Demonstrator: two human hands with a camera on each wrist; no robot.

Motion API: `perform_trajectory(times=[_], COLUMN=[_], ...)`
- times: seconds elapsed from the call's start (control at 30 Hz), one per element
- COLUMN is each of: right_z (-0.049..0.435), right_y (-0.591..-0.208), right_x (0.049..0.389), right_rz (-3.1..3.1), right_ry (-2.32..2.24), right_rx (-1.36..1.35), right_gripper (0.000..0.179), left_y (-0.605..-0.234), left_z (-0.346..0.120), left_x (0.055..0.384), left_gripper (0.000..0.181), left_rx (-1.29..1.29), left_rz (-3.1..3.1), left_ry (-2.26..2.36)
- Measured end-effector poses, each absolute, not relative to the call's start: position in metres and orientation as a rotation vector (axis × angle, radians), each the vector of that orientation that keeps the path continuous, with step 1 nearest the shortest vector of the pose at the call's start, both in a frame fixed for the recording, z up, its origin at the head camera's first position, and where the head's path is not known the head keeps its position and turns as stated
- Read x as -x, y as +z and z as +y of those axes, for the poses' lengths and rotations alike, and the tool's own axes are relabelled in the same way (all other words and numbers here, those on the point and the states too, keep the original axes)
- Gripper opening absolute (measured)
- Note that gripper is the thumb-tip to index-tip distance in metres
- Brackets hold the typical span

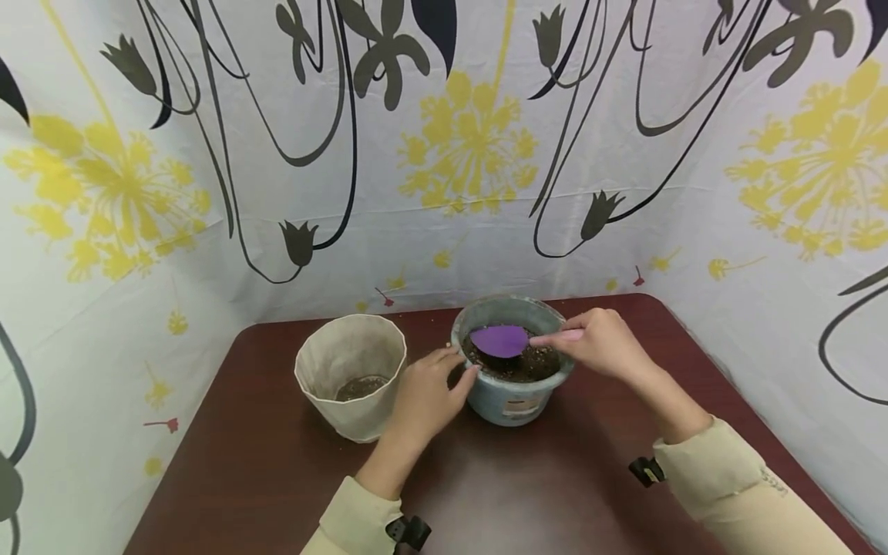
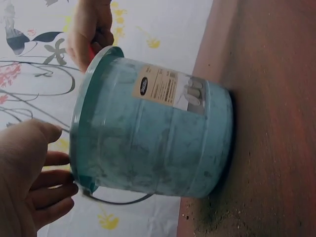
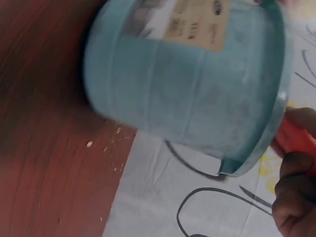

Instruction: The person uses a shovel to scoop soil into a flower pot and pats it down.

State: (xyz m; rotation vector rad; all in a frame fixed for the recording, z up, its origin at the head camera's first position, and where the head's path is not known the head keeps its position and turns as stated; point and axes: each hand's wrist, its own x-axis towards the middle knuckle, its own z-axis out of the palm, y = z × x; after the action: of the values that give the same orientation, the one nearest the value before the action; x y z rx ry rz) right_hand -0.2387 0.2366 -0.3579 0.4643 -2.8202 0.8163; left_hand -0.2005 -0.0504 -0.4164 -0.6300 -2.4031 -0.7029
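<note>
A blue-green bucket of dark soil stands upright on the table. My right hand grips the pinkish-red handle of a small garden trowel. Its purple blade is over the soil inside the rim; whether it touches the soil is hard to tell. At the bucket's left rim is my left hand, with fingers loosely extended. In the left wrist view, the fingertips of that left hand are at the rim, near the end of the bucket's wire handle. The right wrist view shows the red trowel handle in my fist.
Left of the bucket stands a whitish faceted pot with a little soil at its bottom. Both are on a dark red-brown table. Soil crumbs lie beside the bucket. Patterned cloth hangs behind and at the sides.
</note>
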Motion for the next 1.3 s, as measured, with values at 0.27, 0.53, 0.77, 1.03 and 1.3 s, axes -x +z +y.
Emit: perform_trajectory(times=[0.27,0.53,0.77,1.03,1.3], right_z=[0.241,0.238,0.244,0.243,0.241], right_y=[-0.351,-0.318,-0.313,-0.320,-0.316], right_x=[0.223,0.211,0.221,0.229,0.230], right_rz=[-2.794,-2.523,-2.391,-2.380,-2.465], right_ry=[0.429,0.083,-0.072,-0.169,-0.139], right_rx=[-0.495,-0.697,-0.774,-0.965,-1.259], right_gripper=[0.021,0.048,0.044,0.031,0.009], left_y=[-0.421,-0.420,-0.422,-0.421,-0.423], left_z=[-0.043,-0.045,-0.045,-0.044,-0.045], left_x=[0.205,0.205,0.206,0.206,0.206], left_gripper=[0.034,0.041,0.059,0.059,0.058], left_rx=[0.576,0.560,0.499,0.502,0.509], left_rz=[-2.346,-2.342,-2.472,-2.493,-2.491], left_ry=[-0.648,-0.707,-0.791,-0.830,-0.792])
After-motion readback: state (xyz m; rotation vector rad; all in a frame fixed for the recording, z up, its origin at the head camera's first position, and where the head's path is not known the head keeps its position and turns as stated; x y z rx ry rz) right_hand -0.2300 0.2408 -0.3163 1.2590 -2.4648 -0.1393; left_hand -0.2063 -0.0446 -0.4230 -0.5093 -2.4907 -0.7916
